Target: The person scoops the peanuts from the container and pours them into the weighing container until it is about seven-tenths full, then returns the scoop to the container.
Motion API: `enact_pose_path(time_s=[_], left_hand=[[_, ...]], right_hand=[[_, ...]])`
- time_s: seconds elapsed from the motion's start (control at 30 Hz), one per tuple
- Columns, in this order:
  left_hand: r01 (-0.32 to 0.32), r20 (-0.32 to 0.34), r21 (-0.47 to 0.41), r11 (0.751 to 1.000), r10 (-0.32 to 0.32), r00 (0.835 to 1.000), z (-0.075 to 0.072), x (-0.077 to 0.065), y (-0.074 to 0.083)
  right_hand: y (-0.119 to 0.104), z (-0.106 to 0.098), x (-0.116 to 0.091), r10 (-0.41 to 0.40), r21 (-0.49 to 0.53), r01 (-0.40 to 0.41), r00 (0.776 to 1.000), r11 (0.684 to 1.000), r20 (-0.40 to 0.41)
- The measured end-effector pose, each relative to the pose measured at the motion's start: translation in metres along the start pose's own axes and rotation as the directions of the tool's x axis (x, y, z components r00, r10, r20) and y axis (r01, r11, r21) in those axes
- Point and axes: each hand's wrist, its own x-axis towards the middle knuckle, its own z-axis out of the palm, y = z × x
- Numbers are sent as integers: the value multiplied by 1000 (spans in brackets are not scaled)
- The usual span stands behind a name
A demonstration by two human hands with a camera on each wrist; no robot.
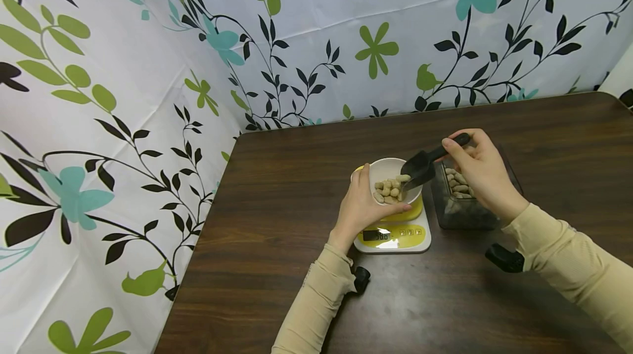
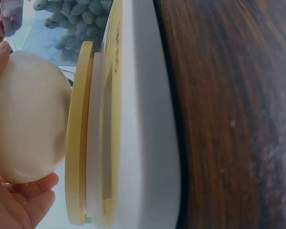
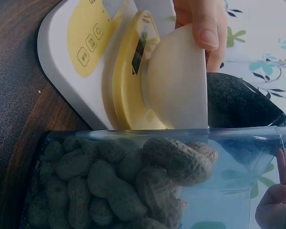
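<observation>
A white bowl (image 1: 384, 165) with several peanuts (image 1: 388, 190) in it is over the yellow platform of a kitchen scale (image 1: 420, 241). My left hand (image 1: 361, 205) holds the bowl by its sides, thumb at the near rim and fingers round the far side. In the left wrist view the bowl's underside (image 2: 31, 119) shows right at the platform's edge. My right hand (image 1: 487, 175) grips the handle of a black scoop (image 1: 419, 169), whose blade dips over the bowl's right rim beside the peanuts. Dark digits show on the scale's display.
Just right of the scale stands a clear plastic container (image 1: 465, 219) holding many peanuts (image 3: 119, 186), under my right hand. The dark wooden table (image 1: 277, 205) ends at the back against a leaf-patterned curtain (image 1: 316, 13), which also hangs along the left.
</observation>
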Motion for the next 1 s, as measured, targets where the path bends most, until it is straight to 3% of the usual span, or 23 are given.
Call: enact_pose_path(time_s=[0.6, 0.9, 1.0], left_hand=[[7, 4, -21, 1000, -7, 1000, 1, -1, 0], [-52, -35, 18, 999, 52, 998, -3, 1, 3], [-75, -66, 7, 997, 76, 995, -8, 4, 10]], right_hand=[[-2, -2, -2, 3, 3, -3, 1000, 1000, -2], [-7, -3, -2, -11, 24, 12, 999, 1000, -37], [-12, -7, -2, -30, 95, 36, 998, 995, -64]])
